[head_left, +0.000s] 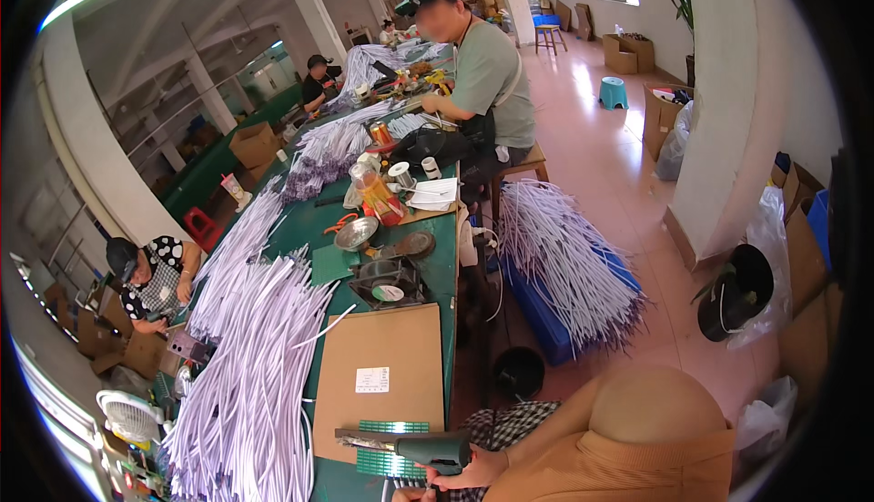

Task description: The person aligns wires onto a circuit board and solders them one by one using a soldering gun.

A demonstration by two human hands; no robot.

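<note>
One hand is showing clearly: the right hand [460,473] is gripping the handle of a dark green heat gun [414,448], its metal nozzle lying over green ribbed strips [393,427] on the cardboard sheet [378,379]. The left hand [410,495] is barely peeking in; cannot tell its grip. Heating looks underway, needing steady aim. White cable bundles [250,384] are sprawling across the green table [442,274].

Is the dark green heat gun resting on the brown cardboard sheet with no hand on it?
No: a hand grips the dark green heat gun by its handle at the brown cardboard sheet's near edge.
</note>
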